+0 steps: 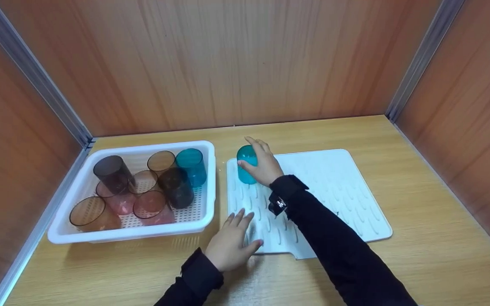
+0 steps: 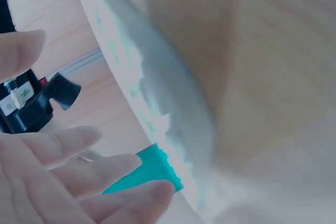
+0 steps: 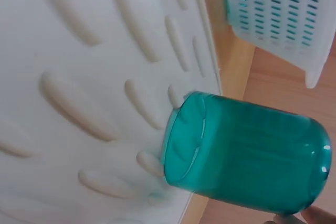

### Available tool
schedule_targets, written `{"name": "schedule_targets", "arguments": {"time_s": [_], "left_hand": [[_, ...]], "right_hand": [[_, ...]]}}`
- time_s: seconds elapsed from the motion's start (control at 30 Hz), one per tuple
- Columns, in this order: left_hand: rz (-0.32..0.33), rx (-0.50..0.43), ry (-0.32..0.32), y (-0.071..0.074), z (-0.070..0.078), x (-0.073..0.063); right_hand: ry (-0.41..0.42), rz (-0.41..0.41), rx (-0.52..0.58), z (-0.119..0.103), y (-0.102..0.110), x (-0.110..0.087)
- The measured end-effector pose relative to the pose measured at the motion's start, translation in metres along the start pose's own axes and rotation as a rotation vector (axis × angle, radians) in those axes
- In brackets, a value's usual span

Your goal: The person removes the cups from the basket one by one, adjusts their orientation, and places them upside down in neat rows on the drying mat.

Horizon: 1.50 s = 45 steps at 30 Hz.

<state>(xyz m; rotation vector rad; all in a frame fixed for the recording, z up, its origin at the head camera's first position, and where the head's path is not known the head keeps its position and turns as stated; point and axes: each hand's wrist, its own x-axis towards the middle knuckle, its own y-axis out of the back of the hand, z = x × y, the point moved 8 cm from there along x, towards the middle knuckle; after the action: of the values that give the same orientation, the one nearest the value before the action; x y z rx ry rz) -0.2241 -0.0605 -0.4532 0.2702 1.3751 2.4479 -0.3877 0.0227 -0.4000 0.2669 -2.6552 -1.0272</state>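
A teal see-through cup point(image 1: 246, 174) stands upside down on the white drying mat point(image 1: 326, 170), near its far left corner. My right hand point(image 1: 264, 163) is at the upper part of this cup, thumb and fingers spread apart around it. In the right wrist view, the mouth of the cup point(image 3: 252, 156) meets the ribbed mat, and the fingertips point(image 3: 315, 216) show right at its base. Fingers extended and apart, my left hand point(image 1: 230, 246) hovers at the near left edge of the mat, holding nothing. The left wrist view shows its fingers point(image 2: 105, 171) overlapping the teal cup point(image 2: 152, 166).
Left of the mat sits a white perforated basket point(image 1: 209, 212) holding several cups: amber, pink, smoky dark and a teal cup point(image 1: 191, 165). Some lean on each other. Wood-patterned panels point(image 1: 236, 63) enclose the table point(image 1: 419, 204) at the back and both sides.
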Motion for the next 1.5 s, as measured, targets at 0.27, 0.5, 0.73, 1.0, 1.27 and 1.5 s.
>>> {"name": "schedule_targets", "arguments": {"time_s": [0.27,0.5,0.73,1.0,1.27,1.5], "left_hand": [[0.293,-0.094,-0.154,0.050,0.020,-0.011],[0.424,-0.036,-0.168,0.091,0.027,-0.013],[0.598,0.111,-0.159,0.135,0.020,-0.017],[0.546,0.172,0.003,0.150,-0.016,-0.028],[0.512,0.191,0.134,0.158,-0.049,-0.043],[0.492,0.194,0.200,0.165,-0.068,-0.052]], "right_hand": [[0.067,0.100,0.054,-0.010,0.010,-0.011],[0.109,0.175,0.087,-0.023,0.013,-0.022],[0.118,0.112,0.161,-0.037,-0.002,-0.033],[0.069,-0.021,0.254,-0.045,-0.028,-0.047],[-0.170,-0.238,0.453,-0.037,-0.074,-0.059],[-0.254,-0.341,0.668,-0.038,-0.103,-0.067]]}}
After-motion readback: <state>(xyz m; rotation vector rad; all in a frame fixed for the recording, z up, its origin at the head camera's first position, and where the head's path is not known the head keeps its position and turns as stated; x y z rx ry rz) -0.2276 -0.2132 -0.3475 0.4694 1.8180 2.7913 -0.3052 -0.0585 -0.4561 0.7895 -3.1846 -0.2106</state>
